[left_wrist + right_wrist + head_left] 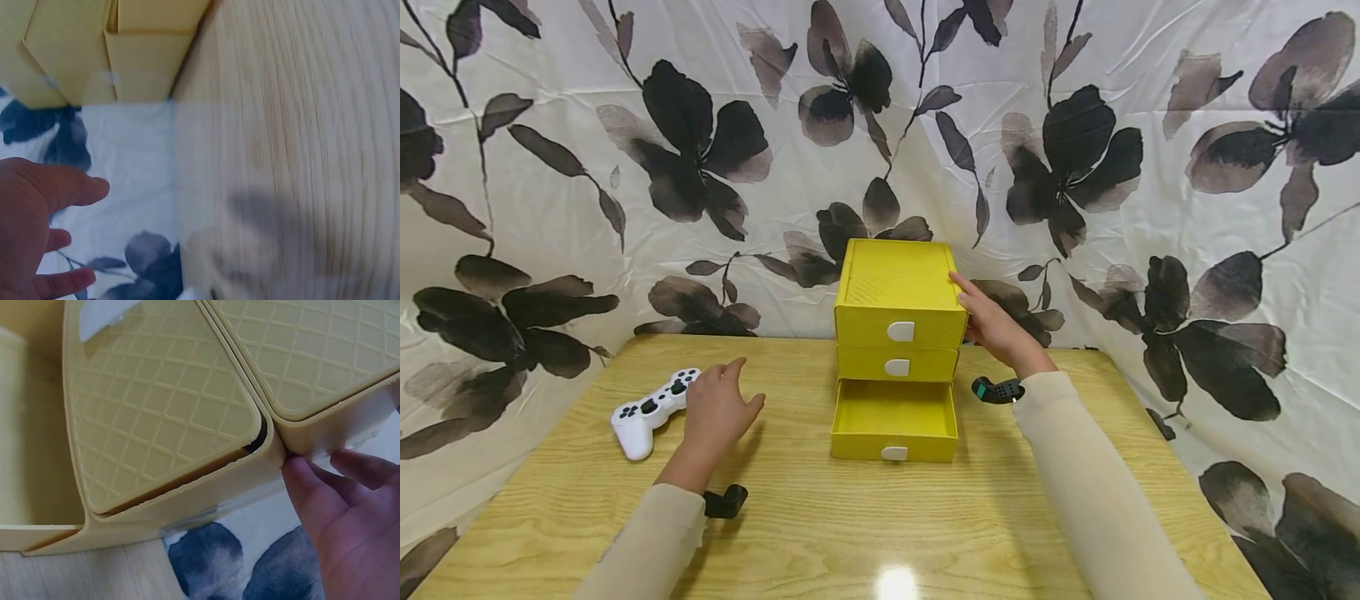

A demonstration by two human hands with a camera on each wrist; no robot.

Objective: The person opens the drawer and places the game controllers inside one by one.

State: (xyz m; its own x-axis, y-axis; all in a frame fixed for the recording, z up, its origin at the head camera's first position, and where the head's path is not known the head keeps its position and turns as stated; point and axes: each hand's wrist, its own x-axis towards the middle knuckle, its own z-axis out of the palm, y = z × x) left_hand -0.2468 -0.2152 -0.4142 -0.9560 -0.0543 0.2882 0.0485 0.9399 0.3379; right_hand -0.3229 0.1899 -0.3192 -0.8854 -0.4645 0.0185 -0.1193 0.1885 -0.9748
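A yellow drawer unit (898, 279) with three stacked drawers stands at the back middle of the table. Its bottom drawer (894, 446) is pulled out, and the inside that shows is bare; the upper two are closed. My right hand (996, 325) touches the unit's right side near the top; in the right wrist view its fingertips (297, 467) meet the side wall. On the left lies a white game controller (651, 410). Over the controller's right end is my left hand (718, 417), thumb and fingers spread. Contact with the controller cannot be told.
The wooden table (850, 525) reaches back to a white cloth (955, 50) with dark flowers, hung behind and along the sides. A black wrist device (726, 502) sits at the left cuff, another black device (997, 390) at the right.
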